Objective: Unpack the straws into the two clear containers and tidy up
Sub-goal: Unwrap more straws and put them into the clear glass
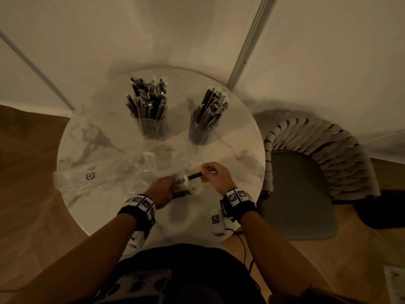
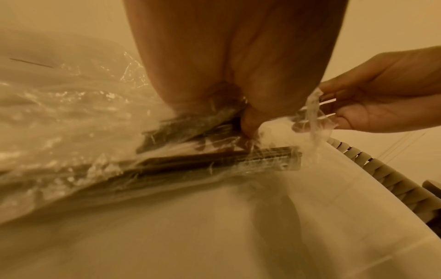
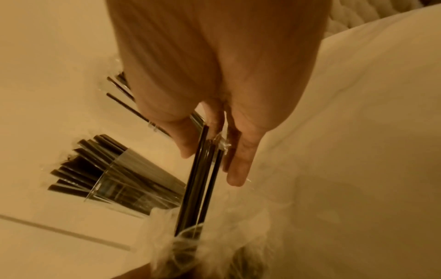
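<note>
Two clear containers stand at the back of the round marble table (image 1: 241, 154): the left container (image 1: 151, 126) and the right container (image 1: 202, 130), both filled with black wrapped straws. My left hand (image 1: 166, 188) grips the crumpled clear straw bag (image 1: 186, 185) near the front middle. My right hand (image 1: 213, 174) pinches a few black straws (image 1: 195, 176) that stick out of the bag's mouth. In the right wrist view the straws (image 3: 200, 181) run from my fingers (image 3: 236, 169) down into the plastic (image 3: 181, 243). The left wrist view shows more black straws (image 2: 214, 160) inside the bag.
Loose clear plastic packaging (image 1: 96, 178) with a recycling mark lies spread over the table's left front. A grey woven chair (image 1: 306, 178) stands close to the table's right edge. A wall and a metal rail (image 1: 247, 42) rise behind the table. Wooden floor surrounds it.
</note>
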